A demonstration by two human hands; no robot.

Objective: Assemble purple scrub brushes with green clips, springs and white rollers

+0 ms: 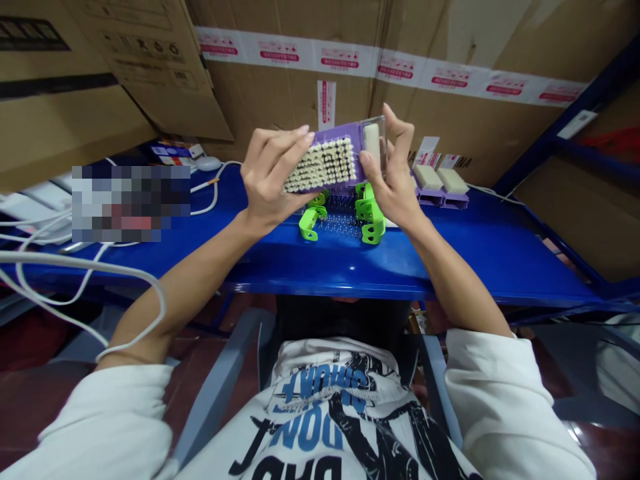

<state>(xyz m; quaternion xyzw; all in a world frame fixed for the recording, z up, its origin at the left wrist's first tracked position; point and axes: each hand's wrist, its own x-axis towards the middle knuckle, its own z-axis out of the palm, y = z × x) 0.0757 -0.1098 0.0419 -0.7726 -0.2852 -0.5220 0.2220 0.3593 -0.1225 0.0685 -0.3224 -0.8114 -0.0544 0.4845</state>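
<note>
Raised above the table, a purple block (pixel 356 167) shows rows of small cream tufts or tips on the side facing me; its exact kind is unclear. My left hand (pixel 273 170) is wrapped around its left end. At the other end, my right hand (pixel 395 177) grips a clear plastic piece (pixel 377 123), thumb in front, with a pale ribbed block (pixel 371 141) behind or inside it. Whether the clear piece is joined to the purple block I cannot tell. Below both hands, bright green clips (pixel 371 217) flank rows of fine pins (pixel 343 225) on the table.
On the blue table (pixel 320 267), purple holders (pixel 453 200) with cream ribbed blocks stand at the right. White cables (pixel 150 273) loop at the left, one across my left forearm. A blurred patch (pixel 131 203) hides things there. Cardboard boxes (pixel 290 100) wall the back.
</note>
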